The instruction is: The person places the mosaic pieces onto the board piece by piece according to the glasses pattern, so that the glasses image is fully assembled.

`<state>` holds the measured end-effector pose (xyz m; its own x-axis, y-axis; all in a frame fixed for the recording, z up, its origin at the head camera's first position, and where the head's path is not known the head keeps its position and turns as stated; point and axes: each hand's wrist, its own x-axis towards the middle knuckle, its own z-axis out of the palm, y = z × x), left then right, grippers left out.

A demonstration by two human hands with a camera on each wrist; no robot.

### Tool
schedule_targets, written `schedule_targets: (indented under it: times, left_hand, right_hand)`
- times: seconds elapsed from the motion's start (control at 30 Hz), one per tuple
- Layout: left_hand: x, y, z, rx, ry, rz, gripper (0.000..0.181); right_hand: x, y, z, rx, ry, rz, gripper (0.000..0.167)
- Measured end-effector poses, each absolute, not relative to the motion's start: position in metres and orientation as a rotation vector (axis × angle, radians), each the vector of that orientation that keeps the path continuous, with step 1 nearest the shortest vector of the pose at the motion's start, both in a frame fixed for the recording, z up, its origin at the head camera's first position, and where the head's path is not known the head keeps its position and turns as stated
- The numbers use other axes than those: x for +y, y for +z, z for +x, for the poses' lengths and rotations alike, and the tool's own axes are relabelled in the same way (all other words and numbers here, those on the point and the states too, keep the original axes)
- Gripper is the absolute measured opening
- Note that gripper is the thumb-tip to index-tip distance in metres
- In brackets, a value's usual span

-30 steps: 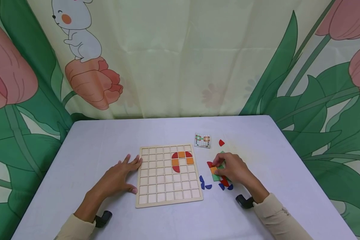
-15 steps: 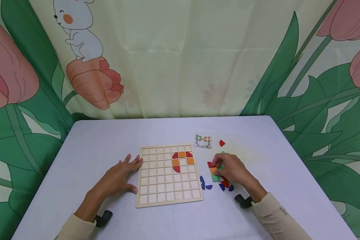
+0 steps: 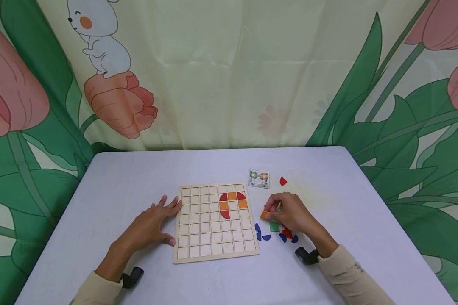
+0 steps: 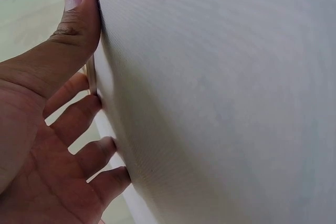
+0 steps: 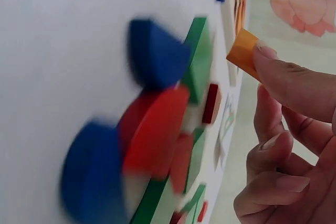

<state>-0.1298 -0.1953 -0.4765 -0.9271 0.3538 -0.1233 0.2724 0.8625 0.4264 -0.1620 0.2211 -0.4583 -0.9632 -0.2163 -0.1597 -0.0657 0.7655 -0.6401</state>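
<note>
A wooden grid board [image 3: 204, 239] lies flat on the table. In its upper right cells sit red quarter-round pieces [image 3: 225, 214] and orange square pieces [image 3: 224, 206]. My left hand [image 3: 146, 227] has spread fingers and touches the board's left edge with fingertips and thumb. Over the loose pieces to the right of the board, my right hand [image 3: 293, 213] pinches an orange square block [image 5: 242, 52] between thumb and fingers, raised off the table. Beneath this hand lie a green square [image 3: 274, 227], a red piece [image 3: 287, 234] and other pieces it partly hides.
Several blue half-round pieces [image 3: 266, 237] lie between the board and the right hand. A small pattern card [image 3: 258, 178] is at the board's upper right corner. A lone red piece [image 3: 283, 181] lies beyond the right hand. A printed curtain [image 3: 221, 84] hangs behind the table.
The right hand has picked the orange block up from the pile and moved slightly left and up with it. The left hand stays at the board's edge.
</note>
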Motion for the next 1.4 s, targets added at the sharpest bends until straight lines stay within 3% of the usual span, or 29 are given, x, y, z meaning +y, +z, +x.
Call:
schedule_targets:
  times: [0.77,1.4]
  left_hand:
    - [-0.194,-0.481,-0.131,2.850,0.608,0.483,0.120]
    - [-0.193,-0.480,-0.130,2.857,0.601,0.472,0.119]
  right_hand:
    - [0.148,-0.461,-0.173,2.787,-0.939,-0.448,0.023]
    - [0.132,-0.468,-0.178,2.844,-0.784,-0.484,0.022]
